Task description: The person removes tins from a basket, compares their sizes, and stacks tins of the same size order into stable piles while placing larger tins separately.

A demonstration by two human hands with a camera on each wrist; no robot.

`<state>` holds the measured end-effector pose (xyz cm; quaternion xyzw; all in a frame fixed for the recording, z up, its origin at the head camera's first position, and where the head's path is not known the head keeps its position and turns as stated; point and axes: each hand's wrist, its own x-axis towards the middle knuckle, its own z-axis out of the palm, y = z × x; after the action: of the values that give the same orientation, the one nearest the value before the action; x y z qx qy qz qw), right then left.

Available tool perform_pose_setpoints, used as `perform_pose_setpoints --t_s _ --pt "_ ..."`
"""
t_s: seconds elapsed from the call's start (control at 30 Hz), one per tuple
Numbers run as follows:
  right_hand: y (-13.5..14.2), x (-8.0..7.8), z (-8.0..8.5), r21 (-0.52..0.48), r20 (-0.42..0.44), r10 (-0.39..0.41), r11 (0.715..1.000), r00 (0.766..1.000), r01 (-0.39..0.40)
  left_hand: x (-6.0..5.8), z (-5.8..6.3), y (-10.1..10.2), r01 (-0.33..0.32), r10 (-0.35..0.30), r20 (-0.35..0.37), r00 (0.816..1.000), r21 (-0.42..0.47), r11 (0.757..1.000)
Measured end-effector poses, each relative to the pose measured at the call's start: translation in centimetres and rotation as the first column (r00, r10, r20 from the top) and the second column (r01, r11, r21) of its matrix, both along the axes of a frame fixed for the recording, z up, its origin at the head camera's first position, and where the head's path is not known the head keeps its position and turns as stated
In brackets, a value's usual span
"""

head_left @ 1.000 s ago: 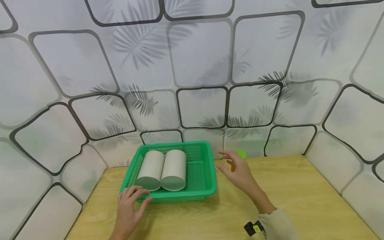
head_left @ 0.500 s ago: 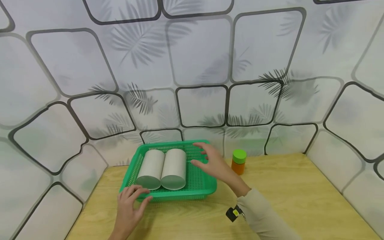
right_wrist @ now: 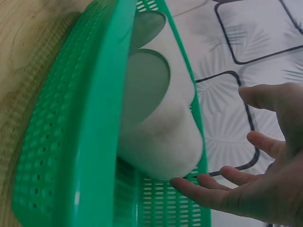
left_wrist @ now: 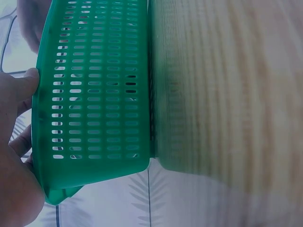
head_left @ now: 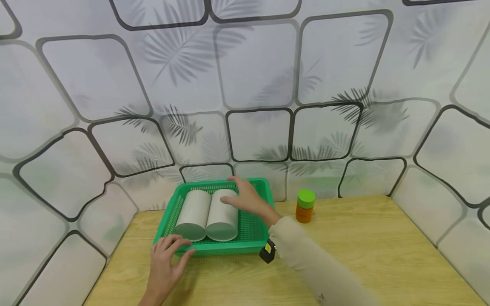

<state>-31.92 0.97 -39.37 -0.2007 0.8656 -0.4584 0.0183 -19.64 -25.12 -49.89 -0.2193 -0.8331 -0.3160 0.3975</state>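
Note:
A green plastic basket (head_left: 245, 247) stands on the wooden table with two white cylinders lying side by side in it, the left cylinder (head_left: 195, 208) and the right cylinder (head_left: 223, 214). Their flat ends face the near rim. My left hand (head_left: 165, 263) grips the basket's near left corner, fingers over the rim and thumb on its outer side. In the left wrist view the left thumb (left_wrist: 31, 78) meets the rim. My right hand (head_left: 246, 196) is over the right cylinder, fingers spread and holding nothing. In the right wrist view, one fingertip overlaps that cylinder's far end.
An orange jar with a green lid (head_left: 305, 206) stands on the wooden table (head_left: 367, 250) to the right of the basket. A patterned curtain (head_left: 260, 68) encloses the back and sides. The right wrist carries a small black device (head_left: 267, 251).
My right hand has moved left from in front of the jar to over the right cylinder, leaving the jar fully visible. The left hand and the basket have stayed in place.

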Motion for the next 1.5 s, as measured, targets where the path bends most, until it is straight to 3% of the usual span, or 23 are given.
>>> perform_pose_setpoints --t_s 0.17,0.37,0.63,1.2,1.5 --pt "-1.7 -0.9 -1.6 0.01 0.124 -0.065 0.998 0.99 0.064 -0.1 0.0 0.1 0.005 -0.005 0.004 1.0 -0.004 1.0" --pt "-4.0 -0.6 -2.7 -0.048 0.308 -0.116 0.989 0.944 0.137 0.4 -0.2 -0.4 -0.02 0.02 0.013 1.0 -0.019 1.0" --pt "-5.2 -1.0 -3.6 -0.056 0.42 -0.149 0.98 0.895 0.189 1.0 -0.2 -0.8 -0.035 0.035 0.01 0.999 -0.018 0.999" --pt "-3.6 -1.5 -4.2 -0.168 0.559 -0.079 0.964 0.825 0.207 0.1 -0.1 0.0 -0.006 0.006 -0.004 1.0 -0.006 1.0" --pt "-3.6 -1.7 -4.6 -0.205 0.563 -0.083 0.95 0.822 0.236 0.0 0.0 0.0 -0.011 0.011 0.003 1.0 -0.006 1.0"
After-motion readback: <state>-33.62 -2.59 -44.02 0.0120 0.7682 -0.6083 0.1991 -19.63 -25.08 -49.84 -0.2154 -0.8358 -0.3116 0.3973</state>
